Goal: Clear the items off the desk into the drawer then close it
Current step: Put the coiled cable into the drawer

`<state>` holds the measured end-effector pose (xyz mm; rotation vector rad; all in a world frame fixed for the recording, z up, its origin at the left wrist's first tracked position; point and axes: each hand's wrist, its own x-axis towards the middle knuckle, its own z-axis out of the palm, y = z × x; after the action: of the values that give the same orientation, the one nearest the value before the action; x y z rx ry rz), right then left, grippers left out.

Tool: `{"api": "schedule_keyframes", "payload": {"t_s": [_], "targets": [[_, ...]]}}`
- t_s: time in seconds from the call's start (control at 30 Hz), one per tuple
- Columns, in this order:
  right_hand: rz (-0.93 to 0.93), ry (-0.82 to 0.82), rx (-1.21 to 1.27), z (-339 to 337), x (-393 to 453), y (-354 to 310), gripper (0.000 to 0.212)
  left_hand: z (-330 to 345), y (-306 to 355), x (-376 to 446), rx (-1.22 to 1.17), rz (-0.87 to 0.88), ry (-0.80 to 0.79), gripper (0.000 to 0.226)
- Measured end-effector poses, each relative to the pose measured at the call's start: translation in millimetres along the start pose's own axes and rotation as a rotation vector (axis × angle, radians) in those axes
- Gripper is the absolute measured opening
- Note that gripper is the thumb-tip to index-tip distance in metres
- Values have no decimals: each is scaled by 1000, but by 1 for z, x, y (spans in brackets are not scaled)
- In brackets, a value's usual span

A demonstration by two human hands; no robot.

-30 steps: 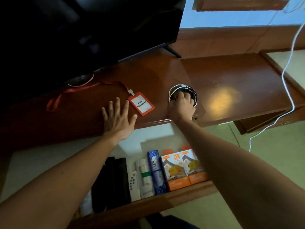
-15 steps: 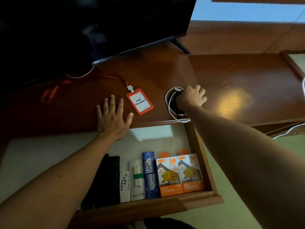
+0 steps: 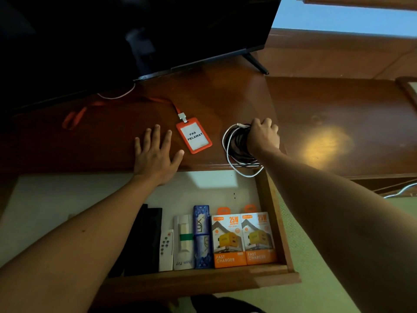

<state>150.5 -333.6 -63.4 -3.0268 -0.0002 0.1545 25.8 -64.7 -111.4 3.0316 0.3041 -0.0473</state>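
Note:
A coil of black and white cables (image 3: 234, 145) lies at the front edge of the wooden desk (image 3: 225, 98), one white loop hanging over the open drawer (image 3: 268, 199). My right hand (image 3: 262, 135) is closed over the coil's right side. My left hand (image 3: 156, 154) rests flat on the desk edge, fingers spread, holding nothing. Between the hands lies an orange ID badge (image 3: 194, 134) reading "PAS PELAWAT", its orange lanyard (image 3: 74, 117) trailing left. In the drawer stand two orange charger boxes (image 3: 243, 239), a blue box (image 3: 201, 236), a white remote (image 3: 165, 249) and dark items.
A black TV screen (image 3: 135, 30) stands at the back of the desk, its foot (image 3: 257, 64) at the right. A lower wooden surface (image 3: 338, 123) adjoins on the right. A white cord (image 3: 401, 190) hangs below it. The floor is green.
My right hand has shifted to the coil's right side and drawn it toward the desk edge, so a white loop now hangs over the drawer. The left hand has stayed flat.

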Motion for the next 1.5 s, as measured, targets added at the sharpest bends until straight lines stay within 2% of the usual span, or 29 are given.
{"api": "schedule_keyframes", "payload": {"t_s": [0.2, 0.4, 0.6, 0.77, 0.97, 1.07, 1.2, 1.33, 1.5], "targets": [[-101, 10, -62, 6, -7, -8, 29, 0, -3, 2, -8, 5, -22, 81], [-89, 46, -132, 9, -20, -6, 29, -4, -6, 3, -32, 3, -91, 80], [40, 46, 133, 12, -62, -14, 23, -11, -22, -3, -97, 67, -133, 75], [104, -17, 426, 17, -122, -53, 27, -13, -39, -12, -99, 112, -134, 73], [60, -122, 651, 56, -186, -102, 31, -15, -66, -15, -36, 90, -136, 71], [50, -219, 567, 83, -206, -116, 23, -14, -73, -14, 10, 91, -139, 72], [196, -298, 519, 105, -197, -126, 30, -12, -74, -13, -15, 115, -98, 73], [280, -287, 487, 109, -167, -126, 27, -10, -73, -12, -9, 122, -71, 73], [328, -269, 416, 114, -136, -125, 34, -9, -74, -12, 10, 130, -53, 73]]}}
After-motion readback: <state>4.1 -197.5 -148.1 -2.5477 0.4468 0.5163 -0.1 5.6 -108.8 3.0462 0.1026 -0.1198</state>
